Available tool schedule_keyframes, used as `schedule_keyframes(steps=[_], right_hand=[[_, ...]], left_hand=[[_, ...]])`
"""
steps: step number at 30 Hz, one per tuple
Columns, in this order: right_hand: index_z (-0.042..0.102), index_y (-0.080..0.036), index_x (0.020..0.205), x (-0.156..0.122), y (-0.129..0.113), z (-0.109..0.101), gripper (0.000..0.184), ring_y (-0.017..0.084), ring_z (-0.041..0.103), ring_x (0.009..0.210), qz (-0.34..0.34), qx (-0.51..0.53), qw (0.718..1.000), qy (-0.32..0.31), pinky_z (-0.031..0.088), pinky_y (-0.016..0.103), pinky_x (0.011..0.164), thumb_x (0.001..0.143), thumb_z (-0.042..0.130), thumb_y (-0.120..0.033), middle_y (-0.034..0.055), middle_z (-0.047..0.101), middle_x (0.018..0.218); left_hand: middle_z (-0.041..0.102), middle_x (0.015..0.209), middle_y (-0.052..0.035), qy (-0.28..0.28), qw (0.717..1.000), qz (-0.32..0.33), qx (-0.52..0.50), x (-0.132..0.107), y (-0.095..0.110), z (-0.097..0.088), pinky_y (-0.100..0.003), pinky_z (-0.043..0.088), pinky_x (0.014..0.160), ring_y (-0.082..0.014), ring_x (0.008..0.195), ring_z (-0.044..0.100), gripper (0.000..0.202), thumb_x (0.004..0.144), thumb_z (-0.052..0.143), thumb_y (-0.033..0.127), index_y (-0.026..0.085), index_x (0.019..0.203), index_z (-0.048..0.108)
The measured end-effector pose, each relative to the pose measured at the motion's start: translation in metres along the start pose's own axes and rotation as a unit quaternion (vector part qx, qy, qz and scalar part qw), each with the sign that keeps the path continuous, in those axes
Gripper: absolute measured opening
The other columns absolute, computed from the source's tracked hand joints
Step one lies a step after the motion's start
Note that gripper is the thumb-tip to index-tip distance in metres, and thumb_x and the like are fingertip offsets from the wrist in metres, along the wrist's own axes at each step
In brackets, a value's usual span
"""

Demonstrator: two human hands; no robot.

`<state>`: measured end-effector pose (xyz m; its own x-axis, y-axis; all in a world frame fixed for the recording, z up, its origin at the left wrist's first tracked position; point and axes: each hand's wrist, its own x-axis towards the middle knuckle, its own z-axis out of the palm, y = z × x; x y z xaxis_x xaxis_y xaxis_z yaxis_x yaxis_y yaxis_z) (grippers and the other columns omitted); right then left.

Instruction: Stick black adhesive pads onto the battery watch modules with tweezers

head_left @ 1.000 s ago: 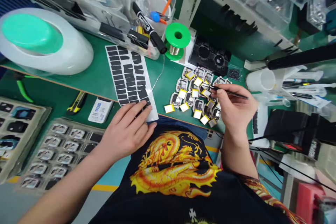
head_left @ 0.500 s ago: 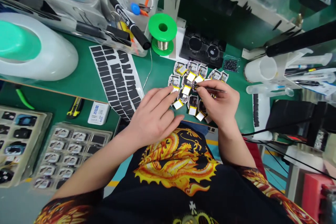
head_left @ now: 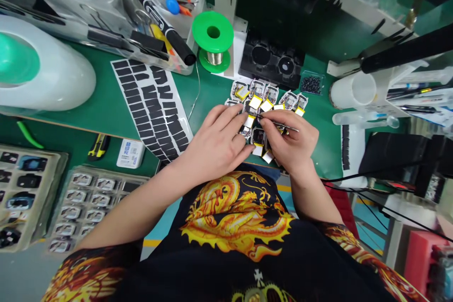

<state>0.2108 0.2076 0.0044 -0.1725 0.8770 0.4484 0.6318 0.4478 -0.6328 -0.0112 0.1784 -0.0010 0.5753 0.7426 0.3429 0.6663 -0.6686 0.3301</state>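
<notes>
Modules (head_left: 258, 136) sit clustered on the green surface (head_left: 208, 89) in front of the torso, right of the spool (head_left: 213, 30) and the sheet (head_left: 178, 104) of black strips. Many show a cell (head_left: 255, 102), white with a yellow edge, lying over or beside the housing. Right hand (head_left: 293, 141): grip closed on tweezers (head_left: 290, 127), thumb against fingers, tips down in the middle of the cluster; too small to tell if the tips pinch anything. Left hand (head_left: 219, 144): palm down, fingers stretched over the near-left modules, fingertips right by a cell next to the tips. Can't tell if that grip is grasping a module or just resting there. Handling, my read: modules look light, rigid shell, exposed innards, so take them by the outer rim and keep off the middle. They probably skate on the smooth surface unless a fingertip braces them. Cells look thin and light, likely a soft pouch: easy to dent or puncture, so hold flat by the edges, no sharp tips into the white face, no tugging.
</notes>
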Motion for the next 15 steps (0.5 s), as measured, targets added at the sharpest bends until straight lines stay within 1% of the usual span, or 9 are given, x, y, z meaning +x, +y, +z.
schedule_keyframes(steps=[3,6,10,15], right_hand=[[0.085,-0.032,0.105,0.0,0.0,0.0,0.008,0.021,0.084,0.09,0.0,-0.001,1.0,-0.003,0.071,0.04,0.086,0.104,0.077,-0.031,-0.0011,0.088,0.097],[0.084,-0.032,0.106,0.001,0.001,0.0,0.008,0.02,0.084,0.091,-0.009,0.006,1.0,-0.01,0.07,0.04,0.086,0.105,0.077,-0.03,-0.0012,0.088,0.098],[0.083,-0.031,0.108,-0.001,0.002,0.001,0.009,0.02,0.085,0.094,-0.027,0.01,1.0,-0.012,0.07,0.039,0.087,0.106,0.075,-0.027,-0.0008,0.089,0.1],[0.084,-0.031,0.106,0.0,0.001,-0.001,0.01,0.021,0.085,0.093,-0.023,-0.009,1.0,-0.013,0.07,0.04,0.086,0.107,0.074,-0.031,-0.0003,0.089,0.1]], left_hand=[[0.075,0.145,-0.0209,0.001,1.0,-0.004,-0.005,0.003,-0.003,0.0,-0.068,0.052,0.125,-0.0435,0.149,0.062,0.029,0.108,0.071,0.037,0.015,0.094,0.082],[0.077,0.141,-0.0193,0.005,1.0,0.009,-0.001,0.006,-0.007,0.0,-0.066,0.052,0.124,-0.0423,0.145,0.064,0.029,0.108,0.07,0.036,0.015,0.093,0.082],[0.078,0.139,-0.0147,-0.001,1.0,0.012,-0.01,0.007,-0.011,-0.001,-0.064,0.053,0.123,-0.0397,0.142,0.065,0.021,0.106,0.071,0.03,0.018,0.094,0.083],[0.079,0.137,-0.0151,-0.021,1.0,0.009,-0.003,0.012,-0.012,-0.006,-0.062,0.055,0.118,-0.0386,0.135,0.067,0.018,0.105,0.071,0.025,0.017,0.096,0.084]])
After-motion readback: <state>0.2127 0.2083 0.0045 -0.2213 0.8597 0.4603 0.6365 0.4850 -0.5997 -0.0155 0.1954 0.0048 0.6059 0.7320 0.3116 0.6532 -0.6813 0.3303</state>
